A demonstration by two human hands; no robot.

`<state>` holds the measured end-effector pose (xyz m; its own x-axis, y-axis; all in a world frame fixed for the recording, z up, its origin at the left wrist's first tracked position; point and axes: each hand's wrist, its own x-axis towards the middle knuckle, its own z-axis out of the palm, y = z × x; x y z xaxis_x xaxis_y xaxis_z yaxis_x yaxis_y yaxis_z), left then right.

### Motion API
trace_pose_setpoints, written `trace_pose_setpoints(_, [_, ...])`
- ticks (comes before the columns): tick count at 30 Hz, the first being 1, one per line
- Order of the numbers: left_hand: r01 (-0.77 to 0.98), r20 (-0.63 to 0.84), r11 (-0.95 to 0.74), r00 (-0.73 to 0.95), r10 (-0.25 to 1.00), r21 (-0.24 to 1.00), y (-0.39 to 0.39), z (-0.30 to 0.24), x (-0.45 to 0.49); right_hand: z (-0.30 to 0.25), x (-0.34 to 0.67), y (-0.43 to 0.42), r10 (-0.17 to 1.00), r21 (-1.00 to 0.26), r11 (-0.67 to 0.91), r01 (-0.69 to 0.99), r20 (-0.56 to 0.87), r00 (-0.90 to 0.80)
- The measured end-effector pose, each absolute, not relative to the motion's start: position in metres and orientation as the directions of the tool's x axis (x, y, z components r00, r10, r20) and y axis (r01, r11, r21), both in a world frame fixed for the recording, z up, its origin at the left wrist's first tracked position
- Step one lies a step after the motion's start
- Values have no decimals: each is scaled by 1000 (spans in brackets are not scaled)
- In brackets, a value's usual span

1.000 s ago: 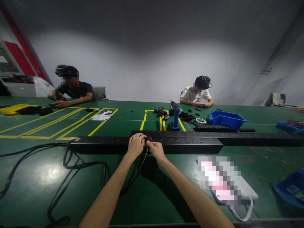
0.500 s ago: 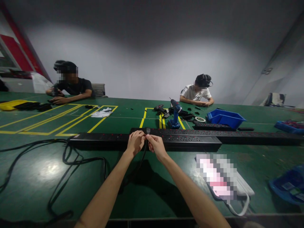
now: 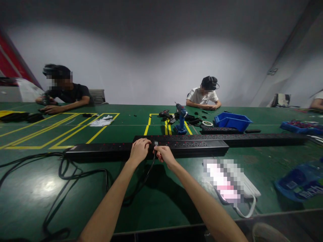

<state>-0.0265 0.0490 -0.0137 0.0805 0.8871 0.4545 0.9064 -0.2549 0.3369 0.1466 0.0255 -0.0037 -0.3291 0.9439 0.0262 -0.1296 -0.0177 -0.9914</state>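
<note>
Inward from the front edge of the worktop (image 3: 262, 161), a black cord (image 3: 152, 164) (presumably light, limp) runs to a probably stiff plug (image 3: 156, 144), best gripped by its body. The right hand (image 3: 165, 156) meets it with bent fingers, closure uncertain; the left hand (image 3: 139, 150) lies on the power strip (image 3: 196, 148), clamping unclear. The strip, well inside that edge, looks rigid, smooth, probably heavy.

No legible txt; lettering (image 3: 310, 192) on blue bottle (image 3: 300, 179) prob. too blurred.

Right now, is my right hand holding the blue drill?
No, the blue drill stands beyond both black strips, apart from your right hand.
</note>
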Motion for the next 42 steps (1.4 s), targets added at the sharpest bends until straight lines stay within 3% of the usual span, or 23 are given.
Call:
trace_pose_setpoints(11, [888,477,-296,102,873,351,43,-13,-29,-10,162,24,896,-985,-38,171,-109,-431])
trace_pose_setpoints(16, [888,481,-306,114,869,344,42,-15,-29,-13,168,23,896,-930,55,365,-115,-428])
trace_pose_setpoints(21, [875,472,-334,144,870,350,42,-15,-29,-10,174,21,900,-791,233,565,-46,-434])
trace_pose_setpoints(25, [876,471,-334,145,870,347,42,-16,-28,1,186,24,940,-550,314,774,66,-334])
trace_pose_setpoints(27, [878,472,-331,142,870,346,41,-16,-27,7,194,29,964,-462,266,846,123,-236])
trace_pose_setpoints(31, [878,449,-332,157,880,345,37,-13,-26,17,219,42,978,-458,92,884,208,6])
trace_pose_setpoints(37, [889,389,-337,205,898,310,32,-7,-24,13,263,60,839,-382,-135,914,446,310])
trace_pose_setpoints(42, [897,336,-334,232,913,290,33,-7,-24,0,291,68,799,-328,-305,894,423,427])
